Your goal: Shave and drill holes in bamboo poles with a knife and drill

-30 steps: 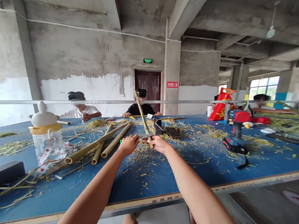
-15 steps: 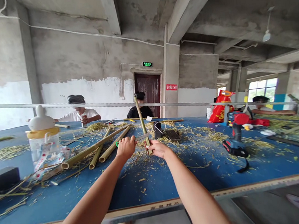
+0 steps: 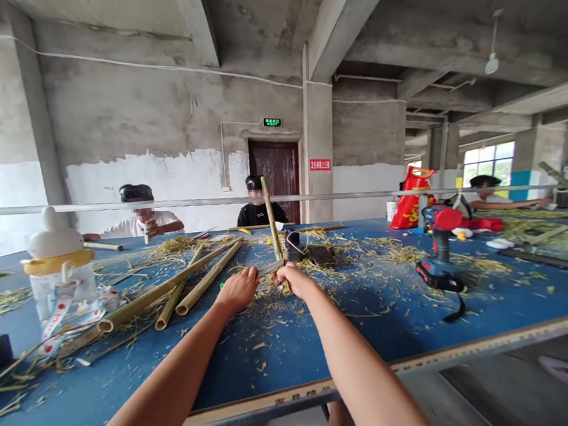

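Observation:
My right hand (image 3: pixel 295 279) is closed around the lower end of a thin bamboo stick (image 3: pixel 271 221) that stands nearly upright over the blue table (image 3: pixel 287 353). My left hand (image 3: pixel 238 288) is closed on a knife (image 3: pixel 268 268) with a green handle end; its blade lies against the stick just above my right hand. Bamboo shavings lie scattered on the table under both hands.
Three long bamboo poles (image 3: pixel 170 287) lie left of my hands. A baby-bottle-shaped container (image 3: pixel 58 271) stands far left. A cordless drill (image 3: pixel 439 258) sits at right, a phone (image 3: pixel 321 255) behind my hands. Three other people sit along the table's far side.
The view has shifted slightly. My hands have drawn closer together and the knife blade has slid along the stick near my right hand. The stick stays upright.

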Demonstrator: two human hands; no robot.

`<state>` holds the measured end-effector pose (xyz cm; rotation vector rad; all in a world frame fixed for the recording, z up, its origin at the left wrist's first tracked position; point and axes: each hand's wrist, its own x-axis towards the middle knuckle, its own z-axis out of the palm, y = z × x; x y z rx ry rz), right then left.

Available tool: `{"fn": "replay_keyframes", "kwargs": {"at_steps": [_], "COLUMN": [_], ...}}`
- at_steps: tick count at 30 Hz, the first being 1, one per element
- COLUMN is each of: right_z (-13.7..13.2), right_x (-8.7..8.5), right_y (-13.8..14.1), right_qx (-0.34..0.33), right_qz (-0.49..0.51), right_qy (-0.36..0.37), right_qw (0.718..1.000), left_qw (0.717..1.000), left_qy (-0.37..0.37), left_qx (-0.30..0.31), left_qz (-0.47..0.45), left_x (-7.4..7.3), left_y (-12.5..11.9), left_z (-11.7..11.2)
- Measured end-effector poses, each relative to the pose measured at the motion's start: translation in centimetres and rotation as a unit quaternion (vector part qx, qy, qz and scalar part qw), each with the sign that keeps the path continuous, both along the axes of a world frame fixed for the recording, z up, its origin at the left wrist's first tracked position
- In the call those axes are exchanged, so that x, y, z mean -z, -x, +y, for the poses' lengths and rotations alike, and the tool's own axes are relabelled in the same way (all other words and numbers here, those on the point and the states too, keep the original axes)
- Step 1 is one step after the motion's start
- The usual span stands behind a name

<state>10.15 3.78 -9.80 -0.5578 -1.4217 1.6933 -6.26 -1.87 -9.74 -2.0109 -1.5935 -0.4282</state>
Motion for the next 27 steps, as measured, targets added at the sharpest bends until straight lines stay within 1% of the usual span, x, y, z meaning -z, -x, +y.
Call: {"fn": "replay_keyframes", "kwargs": {"at_steps": [4, 8, 12, 16, 22, 27], "right_z": [-0.6, -0.9, -0.8, -0.4, 0.8, 1.1], "right_x": [-0.3, 0.1, 0.4, 0.5, 1.0, 1.0], "right_y": [0.4, 0.5, 0.5, 0.5, 0.7, 0.6], "right_qx": [-0.002, 0.003, 0.004, 0.046, 0.157, 0.179], "right_qz": [-0.037, -0.078, -0.096, -0.096, -0.083, -0.061], "right_qy": [-0.009, -0.030, -0.040, -0.048, -0.069, -0.087], "right_qw": [0.999, 0.997, 0.995, 0.993, 0.982, 0.978], "left_qw": [1.000, 0.999, 0.997, 0.995, 0.996, 0.997], "left_qy": [0.008, 0.022, 0.038, 0.052, 0.052, 0.051], "left_qx": [0.007, 0.023, 0.044, 0.066, 0.065, 0.064], "left_qz": [0.009, 0.027, 0.042, 0.050, 0.026, 0.014], "left_x": [0.0, -0.1, -0.7, -1.1, -0.5, -0.3], "left_y": [0.0, -0.2, -0.4, -0.5, -0.5, -0.4], "left_z": [0.0, 0.1, 0.2, 0.5, 0.9, 0.8]}}
